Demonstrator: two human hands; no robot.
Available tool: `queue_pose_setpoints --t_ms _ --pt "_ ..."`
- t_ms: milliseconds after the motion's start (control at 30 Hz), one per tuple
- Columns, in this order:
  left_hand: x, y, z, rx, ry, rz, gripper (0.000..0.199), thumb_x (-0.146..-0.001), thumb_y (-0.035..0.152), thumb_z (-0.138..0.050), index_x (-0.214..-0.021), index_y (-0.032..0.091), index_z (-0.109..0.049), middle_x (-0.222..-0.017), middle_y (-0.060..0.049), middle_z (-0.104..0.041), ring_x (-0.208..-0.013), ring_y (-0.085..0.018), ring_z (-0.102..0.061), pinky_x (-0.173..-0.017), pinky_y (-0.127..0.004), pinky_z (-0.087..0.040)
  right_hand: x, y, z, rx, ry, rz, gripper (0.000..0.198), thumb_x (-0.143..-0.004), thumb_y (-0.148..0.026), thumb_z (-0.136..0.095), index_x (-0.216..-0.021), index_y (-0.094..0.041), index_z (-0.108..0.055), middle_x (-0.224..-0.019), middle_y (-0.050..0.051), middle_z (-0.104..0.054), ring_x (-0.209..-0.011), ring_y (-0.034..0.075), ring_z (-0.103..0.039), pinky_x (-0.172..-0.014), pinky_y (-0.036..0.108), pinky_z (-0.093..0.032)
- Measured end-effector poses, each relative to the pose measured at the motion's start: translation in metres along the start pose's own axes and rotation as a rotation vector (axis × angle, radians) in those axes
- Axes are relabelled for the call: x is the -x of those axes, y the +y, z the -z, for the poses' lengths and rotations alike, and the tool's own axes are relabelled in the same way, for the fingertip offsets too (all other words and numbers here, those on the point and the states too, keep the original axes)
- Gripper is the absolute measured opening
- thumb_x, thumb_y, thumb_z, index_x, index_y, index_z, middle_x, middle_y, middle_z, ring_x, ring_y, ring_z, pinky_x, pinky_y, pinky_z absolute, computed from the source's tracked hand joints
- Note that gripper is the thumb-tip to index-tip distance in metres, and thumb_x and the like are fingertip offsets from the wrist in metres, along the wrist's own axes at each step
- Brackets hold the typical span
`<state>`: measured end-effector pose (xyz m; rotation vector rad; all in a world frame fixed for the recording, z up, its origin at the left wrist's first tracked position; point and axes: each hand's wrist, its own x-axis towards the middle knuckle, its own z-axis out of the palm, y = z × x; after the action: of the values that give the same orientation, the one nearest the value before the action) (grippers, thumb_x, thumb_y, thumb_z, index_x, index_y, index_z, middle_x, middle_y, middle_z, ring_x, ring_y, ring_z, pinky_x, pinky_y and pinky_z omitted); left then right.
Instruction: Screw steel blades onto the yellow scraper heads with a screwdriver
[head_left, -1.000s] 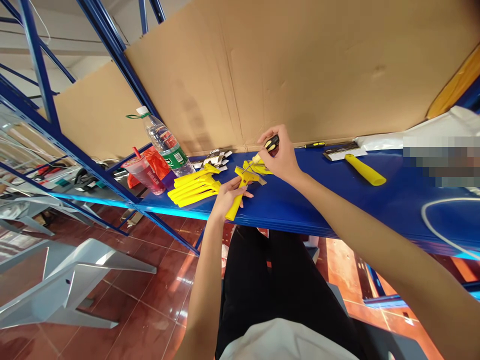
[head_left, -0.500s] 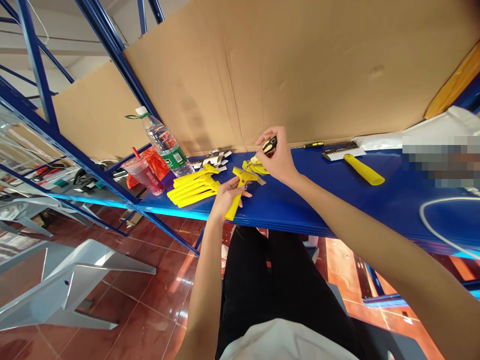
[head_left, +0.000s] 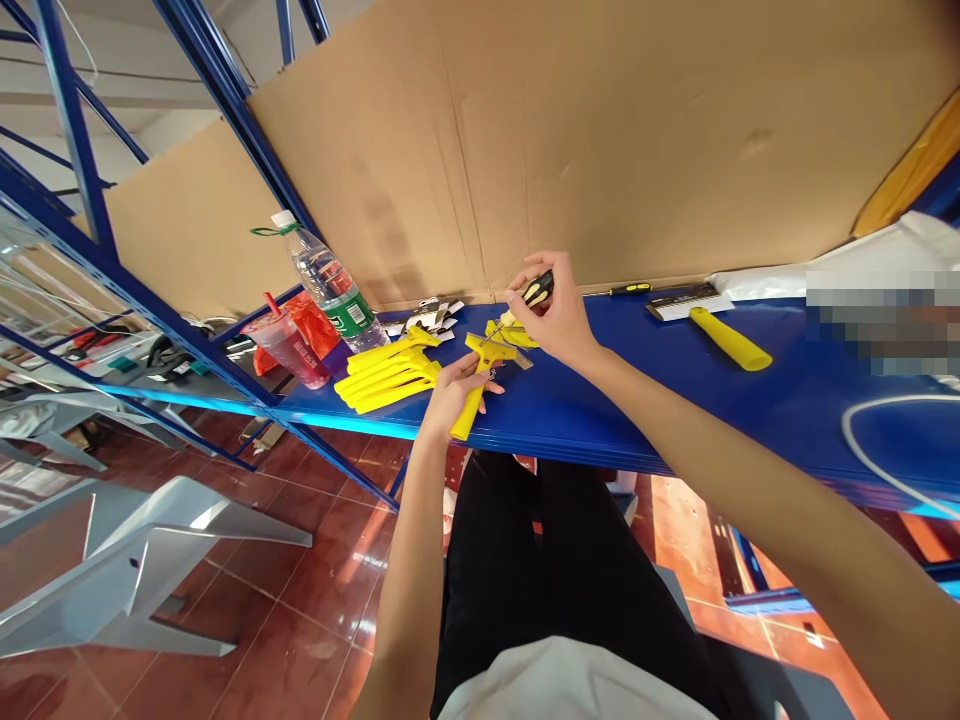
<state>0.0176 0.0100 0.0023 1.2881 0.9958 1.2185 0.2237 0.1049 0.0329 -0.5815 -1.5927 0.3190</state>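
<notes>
My left hand point(head_left: 452, 393) is closed around the handle of a yellow scraper point(head_left: 469, 411) near the front edge of the blue shelf. A metal blade shows at the scraper's head. In my right hand point(head_left: 556, 318) is a black-and-yellow screwdriver point(head_left: 539, 289), its shaft slanting down to the left with the tip at the scraper's head. Whether the tip touches a screw is too small to tell. Just behind the head lie more yellow pieces, partly covered by my right hand. A pile of yellow scraper handles point(head_left: 388, 377) rests left of my left hand.
A water bottle point(head_left: 330, 285) and a red drink cup point(head_left: 291, 348) stand at the left. Small black-and-white packets point(head_left: 429, 316) lie by the cardboard wall point(head_left: 600, 130). Toward the right are another screwdriver point(head_left: 630, 289), a loose yellow handle point(head_left: 730, 340) and a white cable point(head_left: 855, 440).
My right hand and the screwdriver handle have turned very slightly. The left hand holds the scraper in the same place.
</notes>
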Motion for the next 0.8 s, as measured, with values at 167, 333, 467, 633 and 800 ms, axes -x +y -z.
queue_pose_setpoints --t_ms 167,333,467,633,800 --pt "-0.0001 -0.0010 0.0002 -0.014 -0.017 0.002 0.051 -0.087 0.026 -0.081 -0.136 0.010 -0.076 -0.140 -0.021 -0.079 -0.086 -0.023 -0.083 -0.049 -0.023 -0.052 0.0002 -0.0026 0.0009 0.013 0.002 0.001 0.062 -0.103 -0.055 -0.079 -0.151 -0.031 -0.048 -0.123 0.010 -0.077 -0.093 0.027 -0.074 -0.080 0.049 -0.070" --pt "-0.0008 -0.0026 0.0017 -0.007 -0.004 -0.010 0.051 -0.087 0.026 -0.081 -0.135 0.009 -0.075 -0.138 -0.023 -0.079 -0.085 -0.023 -0.082 -0.049 -0.023 -0.052 -0.0006 -0.0035 0.0013 0.015 -0.007 -0.005 0.056 -0.104 -0.055 -0.079 -0.147 -0.031 -0.052 -0.116 0.008 -0.078 -0.088 0.026 -0.072 -0.079 0.047 -0.068" --pt "-0.0005 -0.0035 0.0022 -0.035 -0.038 -0.007 0.053 -0.089 0.027 -0.082 -0.139 0.012 -0.076 -0.141 -0.020 -0.079 -0.084 -0.021 -0.081 -0.049 -0.023 -0.052 -0.0023 -0.0023 0.0015 0.011 0.047 0.019 0.060 -0.103 -0.047 -0.078 -0.151 -0.033 -0.045 -0.119 0.007 -0.077 -0.083 0.024 -0.069 -0.080 0.048 -0.068" --pt "0.0001 -0.0025 0.0017 -0.022 -0.020 -0.012 0.050 -0.089 0.027 -0.080 -0.137 0.011 -0.076 -0.141 -0.021 -0.079 -0.084 -0.020 -0.081 -0.050 -0.022 -0.052 -0.0019 0.0011 0.0013 0.011 0.039 0.040 0.059 -0.100 -0.043 -0.080 -0.147 -0.033 -0.046 -0.123 0.007 -0.075 -0.086 0.024 -0.068 -0.076 0.046 -0.067" --pt "0.0000 -0.0029 0.0015 -0.029 -0.028 -0.008 0.049 -0.089 0.027 -0.082 -0.136 0.013 -0.078 -0.138 -0.019 -0.080 -0.080 -0.019 -0.079 -0.050 -0.022 -0.052 -0.0011 0.0025 0.0024 0.017 0.028 0.028 0.060 -0.100 -0.045 -0.082 -0.147 -0.032 -0.048 -0.124 0.010 -0.074 -0.096 0.028 -0.072 -0.082 0.050 -0.069"
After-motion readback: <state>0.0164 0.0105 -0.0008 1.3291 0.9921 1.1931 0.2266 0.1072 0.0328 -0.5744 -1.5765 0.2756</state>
